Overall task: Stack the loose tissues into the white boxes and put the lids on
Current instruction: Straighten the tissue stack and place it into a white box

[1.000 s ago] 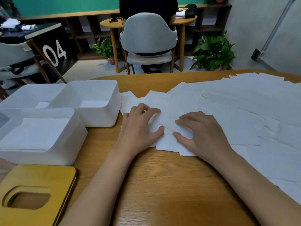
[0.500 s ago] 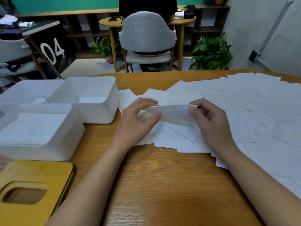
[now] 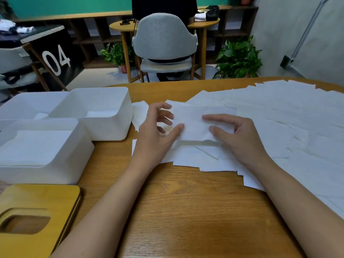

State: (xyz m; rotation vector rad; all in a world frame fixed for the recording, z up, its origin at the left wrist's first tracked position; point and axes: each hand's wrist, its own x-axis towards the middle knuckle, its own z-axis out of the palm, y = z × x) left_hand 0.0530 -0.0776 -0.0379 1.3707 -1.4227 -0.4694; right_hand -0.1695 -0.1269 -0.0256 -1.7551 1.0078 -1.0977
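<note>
A tissue (image 3: 193, 120) is held between left hand (image 3: 158, 135) and right hand (image 3: 241, 139).

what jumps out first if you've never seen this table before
A wide spread of loose tissues covers the right side of the wooden table. At its left edge the left hand and right hand hold one tissue between them. White boxes stand at the left, a wooden lid in front of them.

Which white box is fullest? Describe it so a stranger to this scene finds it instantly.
On the wooden table's left side, take the nearest white box, just behind the yellow wooden lid with the rounded slot. It holds a thick tissue stack, while the two boxes behind it hold only a thin layer.
</note>
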